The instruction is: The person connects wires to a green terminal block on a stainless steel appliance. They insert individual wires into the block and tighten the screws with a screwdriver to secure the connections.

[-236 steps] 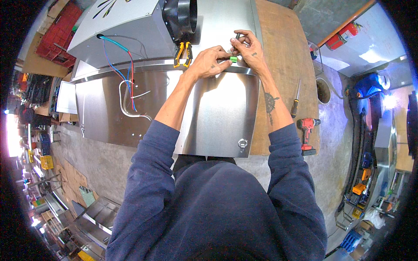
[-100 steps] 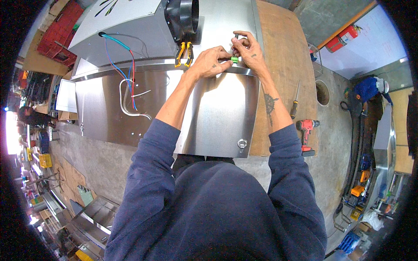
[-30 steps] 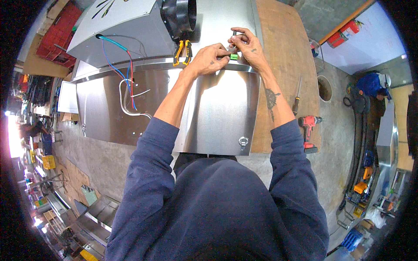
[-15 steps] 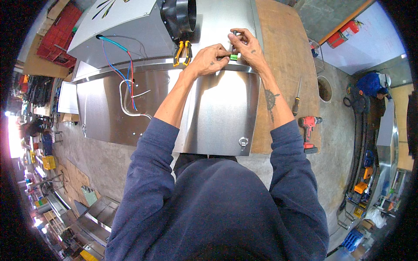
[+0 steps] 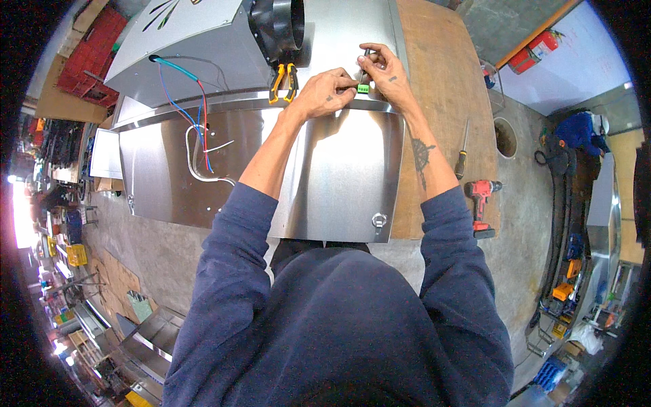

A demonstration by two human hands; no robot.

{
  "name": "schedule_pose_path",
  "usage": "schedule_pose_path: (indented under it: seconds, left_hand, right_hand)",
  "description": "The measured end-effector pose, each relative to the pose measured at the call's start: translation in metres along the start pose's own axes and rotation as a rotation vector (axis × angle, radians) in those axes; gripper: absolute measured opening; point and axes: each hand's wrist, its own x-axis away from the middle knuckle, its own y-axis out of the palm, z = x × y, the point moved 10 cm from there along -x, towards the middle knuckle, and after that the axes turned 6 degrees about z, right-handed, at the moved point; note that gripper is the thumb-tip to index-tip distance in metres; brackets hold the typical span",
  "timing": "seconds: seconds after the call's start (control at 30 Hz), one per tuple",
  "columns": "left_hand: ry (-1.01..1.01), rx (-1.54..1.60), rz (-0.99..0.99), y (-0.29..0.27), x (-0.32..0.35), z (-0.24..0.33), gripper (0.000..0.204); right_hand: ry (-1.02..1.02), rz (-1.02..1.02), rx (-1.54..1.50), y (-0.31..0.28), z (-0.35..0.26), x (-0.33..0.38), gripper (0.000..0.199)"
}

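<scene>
Over the steel housing (image 5: 332, 27), my left hand (image 5: 328, 93) pinches a small green terminal block (image 5: 363, 89) at its left side. My right hand (image 5: 384, 71) is closed round the handle of a small screwdriver (image 5: 367, 54), held upright with its tip down at the block. My fingers hide part of the shaft and the block's left end. Just left of my left hand lie pliers (image 5: 283, 83) with yellow and black handles. Red and blue wires (image 5: 204, 122) come out of a grey metal box (image 5: 196, 47) and hang over the steel panel.
On the wooden tabletop (image 5: 444, 88) to the right lie a longer screwdriver (image 5: 463, 152) and a red cordless drill (image 5: 480, 203). A black round duct collar (image 5: 288, 24) sticks out of the grey box. Another person (image 5: 583, 130) is at the far right, beyond a fire extinguisher (image 5: 536, 53).
My right fingers have shifted slightly on the screwdriver handle. Both hands stay in nearly the same place, and the green terminal block has barely moved.
</scene>
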Motion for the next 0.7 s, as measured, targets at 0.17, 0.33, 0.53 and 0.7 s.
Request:
schedule_pose_path:
  seconds: [0.17,0.33,0.53,0.7]
  left_hand:
    - [-0.015,-0.016,-0.005,0.001,0.001,-0.003,0.033]
    - [-0.012,-0.030,-0.015,0.000,0.000,0.001,0.033]
    - [-0.022,-0.031,-0.020,0.000,0.000,0.000,0.033]
    - [-0.021,-0.026,-0.027,0.000,-0.001,0.002,0.034]
  right_hand:
    - [0.026,-0.036,-0.011,0.005,-0.007,0.003,0.043]
    - [0.030,-0.041,0.101,0.002,-0.001,0.001,0.042]
    - [0.009,-0.033,-0.098,0.002,-0.002,-0.001,0.040]
    - [0.016,-0.032,-0.015,0.002,0.000,0.000,0.034]
